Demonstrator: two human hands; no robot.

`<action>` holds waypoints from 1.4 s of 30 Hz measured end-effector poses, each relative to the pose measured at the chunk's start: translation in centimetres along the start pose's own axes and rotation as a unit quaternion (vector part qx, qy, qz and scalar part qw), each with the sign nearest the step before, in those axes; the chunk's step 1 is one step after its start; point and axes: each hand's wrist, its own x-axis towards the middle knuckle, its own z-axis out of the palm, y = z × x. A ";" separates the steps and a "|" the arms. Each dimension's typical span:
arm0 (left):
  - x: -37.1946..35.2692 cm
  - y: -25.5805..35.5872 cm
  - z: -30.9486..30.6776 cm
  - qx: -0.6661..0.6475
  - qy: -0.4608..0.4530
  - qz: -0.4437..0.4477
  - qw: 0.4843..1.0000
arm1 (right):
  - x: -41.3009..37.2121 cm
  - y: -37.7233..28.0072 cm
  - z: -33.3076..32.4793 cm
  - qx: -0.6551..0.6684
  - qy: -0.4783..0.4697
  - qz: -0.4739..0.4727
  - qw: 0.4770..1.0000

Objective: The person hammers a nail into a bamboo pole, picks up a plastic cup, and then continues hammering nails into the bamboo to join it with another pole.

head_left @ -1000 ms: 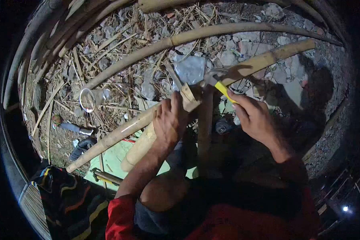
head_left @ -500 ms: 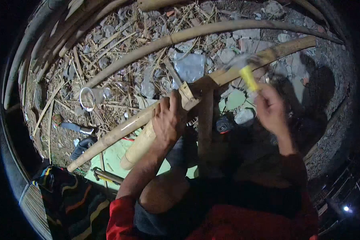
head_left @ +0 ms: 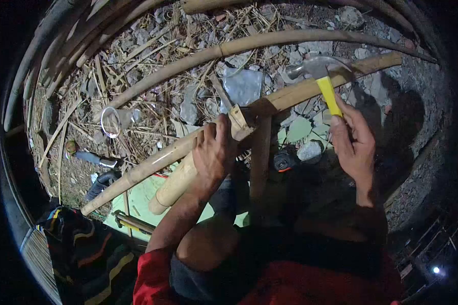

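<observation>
My left hand point(head_left: 211, 157) is closed over a thick, short bamboo piece point(head_left: 175, 185), its fingertips reaching a long thin bamboo pole point(head_left: 147, 165) alongside. Just beyond the fingers is a pale cut bamboo end point(head_left: 240, 122) with small holes, and a narrow flat strip point(head_left: 221, 92) sticks up beside it. My right hand point(head_left: 353, 140) grips the yellow handle of a claw hammer point(head_left: 330, 96). The hammer's metal head is raised and overlaps a split bamboo beam point(head_left: 295, 96) in this view. A dark upright post point(head_left: 260, 157) stands under that beam.
A curved bamboo pole point(head_left: 249, 43) crosses behind. Rubble and straw cover the ground, with a clear plastic cup point(head_left: 111, 122) and a plastic sheet point(head_left: 241, 85). To the left lies a dark-handled knife point(head_left: 90, 158); a saw-like tool point(head_left: 135, 222) is near my knee.
The hammer, blurred before, is now sharp and sits farther up and to the right with my right hand. My left hand stays on the bamboo in nearly the same place.
</observation>
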 end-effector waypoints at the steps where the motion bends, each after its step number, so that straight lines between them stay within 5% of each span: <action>1: -0.1 -0.3 0.2 0.003 -0.019 -0.009 1.000 | 0.2 -0.3 -0.2 0.022 0.007 -0.002 1.000; 2: -0.4 -0.6 0.4 0.002 -0.005 0.005 1.000 | 0.5 0.7 0.7 -0.043 -0.024 -0.153 0.987; 5: -0.5 -1.0 0.8 0.001 0.018 0.034 0.999 | 1.0 1.4 0.5 -0.098 -0.191 -0.038 0.976; 8: -1.0 -0.9 1.0 -0.002 0.002 0.008 1.000 | 1.3 1.4 -1.2 0.060 -0.043 0.047 0.996; 11: -0.5 -0.6 0.6 -0.001 0.001 0.015 1.000 | 2.0 0.1 -1.3 0.049 -0.035 0.009 0.998; 13: -0.5 -0.8 0.4 0.004 0.007 0.024 1.000 | 2.2 0.2 0.4 -0.109 -0.149 -0.180 0.966; 14: -0.6 -1.0 0.5 0.014 0.016 0.035 0.999 | 2.3 -0.4 0.4 -0.143 -0.214 -0.105 0.961; 17: -0.8 -1.5 1.0 0.017 0.020 0.039 0.999 | 3.8 -0.4 -1.9 -0.102 -0.120 -0.082 0.984; 18: -1.0 -1.0 0.5 0.001 0.005 0.027 1.000 | 4.1 -1.1 -2.4 -0.044 -0.075 0.013 0.996; 22: -0.5 -0.7 0.6 0.032 0.051 0.051 0.997 | 3.1 1.1 0.1 -0.103 -0.036 -0.150 0.983; 23: -0.5 -0.9 0.5 0.045 0.045 0.052 0.997 | 3.1 1.3 0.9 -0.108 -0.164 -0.196 0.961; 25: -0.1 -0.8 0.6 0.051 0.060 0.056 0.995 | 3.6 -0.3 -0.2 -0.162 -0.233 -0.076 0.956; 27: -0.9 -1.0 0.7 0.038 0.049 0.057 0.996 | 3.8 -0.4 -2.3 -0.101 -0.154 0.002 0.983; 29: 0.0 -0.8 -0.3 0.011 0.049 0.063 0.997 | 3.9 2.2 -3.3 0.005 -0.040 -0.069 0.997; 32: 1.8 -0.3 -2.7 -0.075 0.029 -0.024 0.996 | 1.8 1.1 -4.7 0.132 -0.006 0.061 0.989; 35: 2.9 -2.4 -3.0 -0.180 -0.025 -0.035 0.983 | -1.4 1.2 -2.9 0.212 -0.100 0.167 0.958; 40: 3.7 -3.2 -3.1 -0.377 -0.111 -0.032 0.919 | -3.5 3.5 1.4 0.094 -0.357 0.018 0.929; 42: 3.6 -4.4 -3.1 -0.412 -0.135 -0.053 0.899 | -2.1 2.2 2.4 0.063 -0.408 0.025 0.910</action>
